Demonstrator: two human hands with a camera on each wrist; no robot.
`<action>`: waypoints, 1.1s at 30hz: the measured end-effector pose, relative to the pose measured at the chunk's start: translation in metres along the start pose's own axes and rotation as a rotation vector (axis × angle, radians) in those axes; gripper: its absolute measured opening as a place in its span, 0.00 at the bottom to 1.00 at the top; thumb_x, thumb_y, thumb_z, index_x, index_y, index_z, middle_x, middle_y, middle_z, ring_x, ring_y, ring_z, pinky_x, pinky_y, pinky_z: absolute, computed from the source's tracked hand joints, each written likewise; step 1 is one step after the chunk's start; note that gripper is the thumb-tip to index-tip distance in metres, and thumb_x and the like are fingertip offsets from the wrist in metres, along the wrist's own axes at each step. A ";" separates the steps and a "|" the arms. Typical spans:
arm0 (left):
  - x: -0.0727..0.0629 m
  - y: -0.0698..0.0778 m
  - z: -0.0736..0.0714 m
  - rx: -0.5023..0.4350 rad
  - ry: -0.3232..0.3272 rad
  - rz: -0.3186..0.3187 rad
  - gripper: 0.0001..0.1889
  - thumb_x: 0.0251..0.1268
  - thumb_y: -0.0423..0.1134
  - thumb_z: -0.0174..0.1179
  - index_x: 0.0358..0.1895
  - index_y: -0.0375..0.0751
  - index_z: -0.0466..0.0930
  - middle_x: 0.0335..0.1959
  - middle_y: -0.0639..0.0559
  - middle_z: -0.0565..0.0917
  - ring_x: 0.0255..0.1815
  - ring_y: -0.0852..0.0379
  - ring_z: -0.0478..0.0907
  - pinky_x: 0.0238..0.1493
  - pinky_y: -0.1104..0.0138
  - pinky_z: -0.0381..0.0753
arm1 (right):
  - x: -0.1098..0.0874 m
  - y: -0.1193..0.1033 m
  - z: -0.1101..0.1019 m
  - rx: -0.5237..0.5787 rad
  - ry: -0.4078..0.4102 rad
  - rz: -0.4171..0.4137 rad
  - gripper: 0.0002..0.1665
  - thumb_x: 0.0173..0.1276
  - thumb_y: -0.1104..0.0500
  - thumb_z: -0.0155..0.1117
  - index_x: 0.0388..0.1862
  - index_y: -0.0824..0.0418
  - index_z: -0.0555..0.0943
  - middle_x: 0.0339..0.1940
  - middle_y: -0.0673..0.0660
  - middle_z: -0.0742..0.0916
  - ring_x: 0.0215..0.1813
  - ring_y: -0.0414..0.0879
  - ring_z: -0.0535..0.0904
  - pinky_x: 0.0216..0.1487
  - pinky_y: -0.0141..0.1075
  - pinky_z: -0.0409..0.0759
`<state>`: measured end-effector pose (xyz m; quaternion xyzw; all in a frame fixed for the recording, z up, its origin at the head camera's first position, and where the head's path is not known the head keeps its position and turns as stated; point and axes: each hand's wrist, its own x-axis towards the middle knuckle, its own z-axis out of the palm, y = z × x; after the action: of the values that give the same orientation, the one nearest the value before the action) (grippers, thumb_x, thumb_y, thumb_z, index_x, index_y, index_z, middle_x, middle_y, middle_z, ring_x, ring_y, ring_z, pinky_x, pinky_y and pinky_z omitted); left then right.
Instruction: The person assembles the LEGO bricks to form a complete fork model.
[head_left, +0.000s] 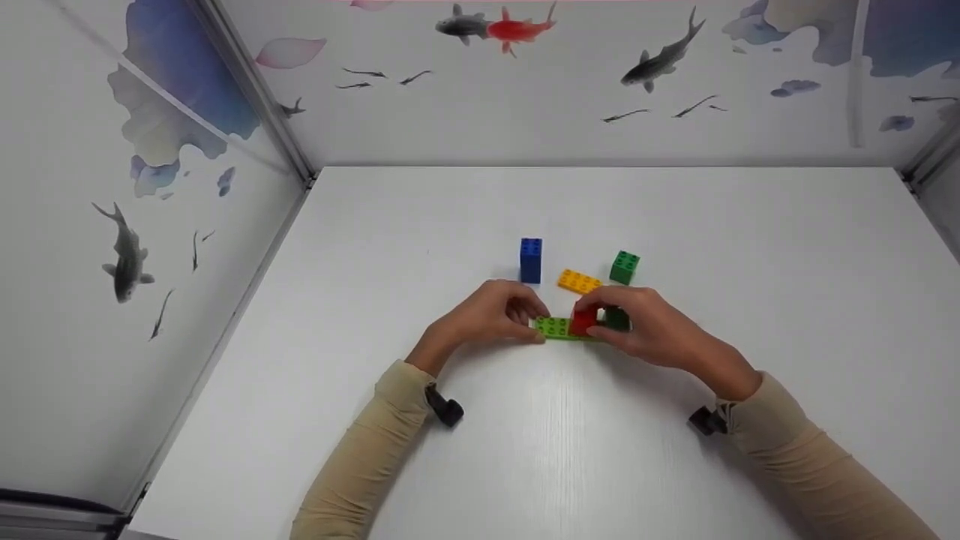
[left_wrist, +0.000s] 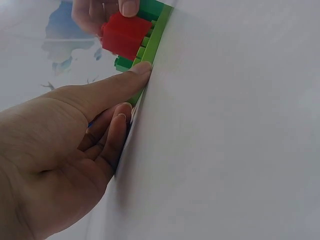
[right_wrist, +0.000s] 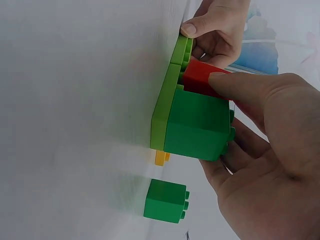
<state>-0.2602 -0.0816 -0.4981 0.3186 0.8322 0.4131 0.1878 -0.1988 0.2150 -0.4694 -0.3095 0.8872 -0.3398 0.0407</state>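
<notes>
My left hand (head_left: 491, 313) pinches the left end of a flat lime green building-block base (head_left: 553, 328) between thumb and fingers. In the right wrist view a seam crosses this base (right_wrist: 165, 100), as if two plates lie end to end. My right hand (head_left: 660, 330) grips a red brick (head_left: 582, 321) between thumb and fingers. The red brick (left_wrist: 126, 36) is slightly tilted at the base's studs; whether it is pressed down I cannot tell. A green brick (right_wrist: 197, 122) stands on the base's right end, beside the red one and partly behind my right fingers.
Behind the hands stand a tall blue brick stack (head_left: 531, 261), a yellow flat plate (head_left: 580, 281) and another green brick (head_left: 625, 267). They sit on a white table (head_left: 420, 225), with printed panels (head_left: 525, 112) rising at its back and sides.
</notes>
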 end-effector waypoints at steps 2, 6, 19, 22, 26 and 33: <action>0.001 0.000 0.000 0.000 -0.001 -0.006 0.16 0.61 0.41 0.82 0.51 0.49 0.92 0.42 0.56 0.90 0.38 0.59 0.81 0.44 0.70 0.84 | 0.000 0.000 0.000 -0.001 0.001 0.003 0.23 0.70 0.64 0.79 0.61 0.52 0.86 0.59 0.47 0.90 0.57 0.45 0.85 0.61 0.46 0.89; 0.001 0.001 0.000 0.001 0.001 -0.021 0.16 0.61 0.41 0.82 0.51 0.49 0.92 0.42 0.56 0.90 0.38 0.59 0.81 0.44 0.70 0.83 | 0.000 -0.001 0.000 -0.005 0.000 0.010 0.23 0.70 0.64 0.78 0.62 0.52 0.86 0.59 0.47 0.90 0.58 0.45 0.85 0.63 0.47 0.88; -0.009 0.003 0.007 0.027 0.063 -0.044 0.16 0.63 0.43 0.81 0.53 0.51 0.92 0.43 0.58 0.89 0.40 0.58 0.81 0.47 0.69 0.85 | 0.003 -0.007 -0.001 -0.002 -0.030 0.018 0.20 0.72 0.64 0.77 0.60 0.53 0.87 0.60 0.50 0.91 0.61 0.48 0.87 0.64 0.48 0.88; -0.012 0.004 0.010 0.027 0.092 -0.042 0.16 0.63 0.42 0.81 0.53 0.52 0.92 0.43 0.57 0.89 0.41 0.59 0.82 0.47 0.69 0.85 | 0.003 -0.006 -0.001 -0.001 -0.039 0.028 0.20 0.72 0.63 0.77 0.60 0.53 0.87 0.61 0.50 0.91 0.62 0.49 0.86 0.66 0.48 0.87; -0.014 0.006 0.013 0.020 0.124 -0.053 0.16 0.63 0.41 0.81 0.53 0.52 0.92 0.44 0.58 0.89 0.42 0.59 0.83 0.49 0.68 0.85 | 0.004 -0.007 -0.001 -0.004 -0.048 0.027 0.19 0.72 0.64 0.76 0.60 0.54 0.88 0.60 0.51 0.92 0.62 0.50 0.87 0.67 0.50 0.86; -0.014 0.007 0.017 0.010 0.147 -0.065 0.15 0.63 0.42 0.81 0.52 0.54 0.92 0.45 0.59 0.89 0.43 0.60 0.83 0.51 0.69 0.87 | 0.003 -0.010 0.002 -0.064 -0.031 -0.011 0.18 0.73 0.65 0.75 0.59 0.56 0.88 0.56 0.52 0.93 0.56 0.48 0.88 0.63 0.48 0.89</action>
<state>-0.2374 -0.0781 -0.5015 0.2613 0.8556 0.4250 0.1379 -0.1955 0.2067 -0.4639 -0.3209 0.8951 -0.3067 0.0425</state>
